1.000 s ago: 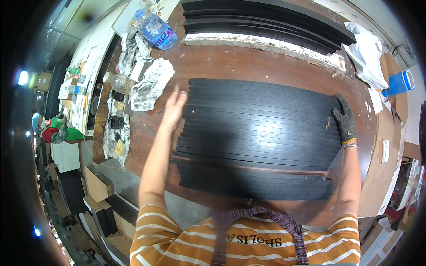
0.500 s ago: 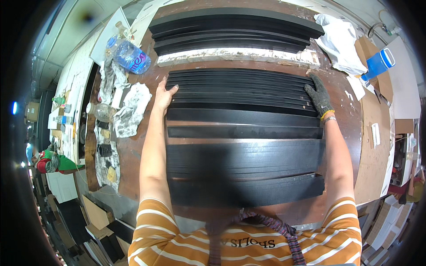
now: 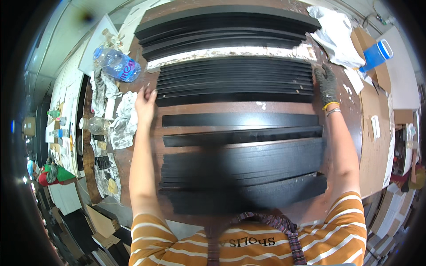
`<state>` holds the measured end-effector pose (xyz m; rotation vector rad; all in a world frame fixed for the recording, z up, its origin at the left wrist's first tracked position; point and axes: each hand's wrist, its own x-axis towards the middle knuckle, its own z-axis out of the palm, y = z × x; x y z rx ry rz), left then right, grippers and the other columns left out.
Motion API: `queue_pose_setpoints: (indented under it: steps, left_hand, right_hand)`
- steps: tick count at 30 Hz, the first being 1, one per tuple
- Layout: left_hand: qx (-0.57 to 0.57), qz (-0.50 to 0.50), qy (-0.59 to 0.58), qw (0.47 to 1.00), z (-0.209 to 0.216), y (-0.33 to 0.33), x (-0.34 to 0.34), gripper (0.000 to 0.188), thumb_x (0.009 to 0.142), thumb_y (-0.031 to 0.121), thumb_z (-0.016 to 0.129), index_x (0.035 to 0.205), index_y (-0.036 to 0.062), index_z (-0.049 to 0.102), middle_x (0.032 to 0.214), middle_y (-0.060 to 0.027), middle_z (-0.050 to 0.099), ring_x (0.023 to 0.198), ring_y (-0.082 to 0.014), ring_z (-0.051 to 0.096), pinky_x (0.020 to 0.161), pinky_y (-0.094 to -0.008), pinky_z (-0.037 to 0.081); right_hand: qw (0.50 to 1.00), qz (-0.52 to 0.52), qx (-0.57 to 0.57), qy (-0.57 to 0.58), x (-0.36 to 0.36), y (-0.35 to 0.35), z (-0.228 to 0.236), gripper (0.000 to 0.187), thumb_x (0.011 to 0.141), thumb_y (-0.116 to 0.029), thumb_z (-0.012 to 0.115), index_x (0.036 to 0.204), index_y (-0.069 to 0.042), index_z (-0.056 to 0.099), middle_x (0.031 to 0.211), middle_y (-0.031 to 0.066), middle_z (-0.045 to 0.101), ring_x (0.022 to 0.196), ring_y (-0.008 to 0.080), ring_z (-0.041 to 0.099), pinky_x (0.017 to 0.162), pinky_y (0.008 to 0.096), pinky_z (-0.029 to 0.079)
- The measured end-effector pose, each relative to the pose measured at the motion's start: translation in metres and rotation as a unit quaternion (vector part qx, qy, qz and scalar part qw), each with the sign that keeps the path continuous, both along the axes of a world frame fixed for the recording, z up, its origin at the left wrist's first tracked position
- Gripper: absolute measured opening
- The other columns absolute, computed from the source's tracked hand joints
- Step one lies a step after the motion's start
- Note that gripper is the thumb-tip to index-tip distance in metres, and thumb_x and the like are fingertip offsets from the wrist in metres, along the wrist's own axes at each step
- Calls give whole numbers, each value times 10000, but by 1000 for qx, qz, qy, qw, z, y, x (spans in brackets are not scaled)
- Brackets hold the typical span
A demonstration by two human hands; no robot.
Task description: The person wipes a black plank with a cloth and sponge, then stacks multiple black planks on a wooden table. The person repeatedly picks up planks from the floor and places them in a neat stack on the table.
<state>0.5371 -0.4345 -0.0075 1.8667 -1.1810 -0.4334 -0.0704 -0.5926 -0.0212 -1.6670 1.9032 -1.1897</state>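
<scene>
A stack of narrow black strips [image 3: 235,80] lies side by side across the brown table. My bare left hand [image 3: 145,104] is just off the stack's left end, fingers half curled, thumb apart, nothing visible in them. Past the right end is my right hand [image 3: 327,86] in a dark grey knitted glove, its fingers stretched out and holding nothing. Nearer me lie a single black strip [image 3: 266,119] and a second loose strip [image 3: 275,134]. Closer still is a wide group of black strips [image 3: 279,157], partly under a dark blur, with another black piece [image 3: 284,193] in front.
More long black pieces [image 3: 230,20] are piled at the far side, behind a paint-stained white bar [image 3: 195,58]. To the left are a clear bottle [image 3: 117,65] and stained cloths [image 3: 124,126]. At right stand a white bag [image 3: 335,37] and a blue jug [image 3: 376,55].
The far stack has moved away toward the white bar, leaving a gap before the single strips. Both my hands have come off its ends, and my left fingers have curled.
</scene>
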Motion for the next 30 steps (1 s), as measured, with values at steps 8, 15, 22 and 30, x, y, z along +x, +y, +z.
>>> queue_pose_setpoints:
  steps: [8, 15, 22, 30]
  left_hand:
    - [133, -16, 18, 991, -8, 106, -48, 490, 886, 180, 725, 1276, -76, 576, 1038, -67, 590, 914, -139, 579, 858, -268, 467]
    - [136, -50, 169, 975, 1, 107, -58, 687, 752, 30, 782, 1364, -59, 483, 1132, -76, 514, 973, -165, 529, 898, -294, 466]
    - [157, -118, 64, 978, 6, 139, -45, 886, 623, -62, 822, 1399, -53, 395, 1245, -120, 524, 1121, -224, 527, 986, -331, 462]
    - [88, -96, -73, 989, -18, 96, -20, 705, 602, -8, 863, 1224, -58, 535, 1110, -92, 589, 906, -181, 531, 814, -293, 467]
  right_hand:
    - [968, 94, 231, -14, -35, 159, 4, 541, 821, -347, 752, 1228, -6, 651, 1187, 177, 678, 1116, 298, 626, 993, 364, 460]
    - [962, 85, 249, -74, -30, 159, 11, 552, 726, -234, 785, 1216, -35, 628, 1098, 140, 671, 991, 247, 623, 887, 327, 489]
    - [965, 138, 220, -30, -45, 163, 11, 641, 613, -37, 812, 1213, -85, 592, 1055, 68, 638, 944, 199, 602, 832, 321, 513]
    - [968, 162, 191, -10, -29, 134, 18, 726, 637, -84, 806, 1313, -85, 540, 1174, 100, 626, 1005, 227, 608, 915, 333, 496]
